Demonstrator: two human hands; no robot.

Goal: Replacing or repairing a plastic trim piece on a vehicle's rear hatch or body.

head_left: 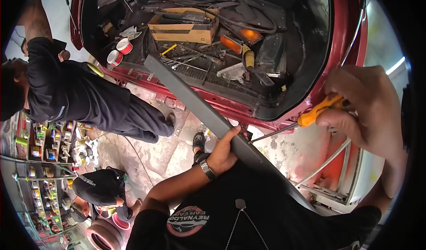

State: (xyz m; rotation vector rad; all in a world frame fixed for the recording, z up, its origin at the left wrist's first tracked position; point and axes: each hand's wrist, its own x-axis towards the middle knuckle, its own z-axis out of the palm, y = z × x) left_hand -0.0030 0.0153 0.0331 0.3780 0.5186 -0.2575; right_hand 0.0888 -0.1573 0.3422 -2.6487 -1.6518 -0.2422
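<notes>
My left hand grips a long, dark grey strip, which runs diagonally from over the car's open trunk down past my chest to the lower right. My right hand, at the right, holds the orange handle of a screwdriver between thumb and curled fingers. The screwdriver's shaft points down-left to the strip's edge, just right of my left thumb; whether the tip touches it is hard to tell.
The red car's trunk holds a cardboard box, cans, orange lenses and tools. A co-worker stands at left; another crouches below, beside tyres and shelves of cans. A metal frame is at right.
</notes>
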